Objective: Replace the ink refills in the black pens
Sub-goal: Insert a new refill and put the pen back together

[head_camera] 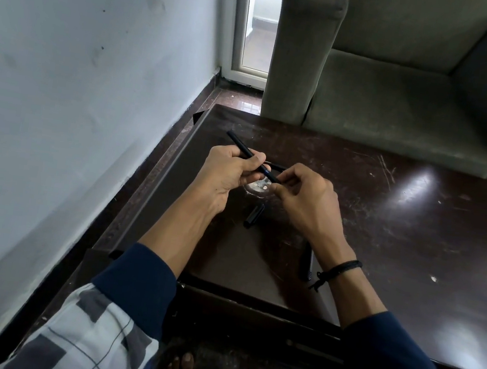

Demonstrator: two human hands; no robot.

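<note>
The black pen (242,146) is held in the air over the middle of the table (413,236). It slants from its far end at the upper left down to its near end between the two hands.

Directly beneath it a pale round mark (259,186) shows on the dark, scratched tabletop. Just nearer the person lies a short black cap (253,215), apart from both hands. A second pen (307,262) lies on the table under the right wrist, partly hidden by it. That wrist wears a black cord bracelet (340,268). A thin dark piece (276,166) shows behind the fingers; what it is cannot be told.

A grey-green armchair (402,81) stands beyond the far edge of the table, and a pale wall (81,72) runs along the left. Bare toes show on the floor at the bottom edge.

The left hand (231,170) has its grip closed round the pen's middle, fingers curled over the barrel. The right hand (305,195) pinches the near end between thumb and fingertips. Whether that end piece is loose from the barrel cannot be told.
</note>
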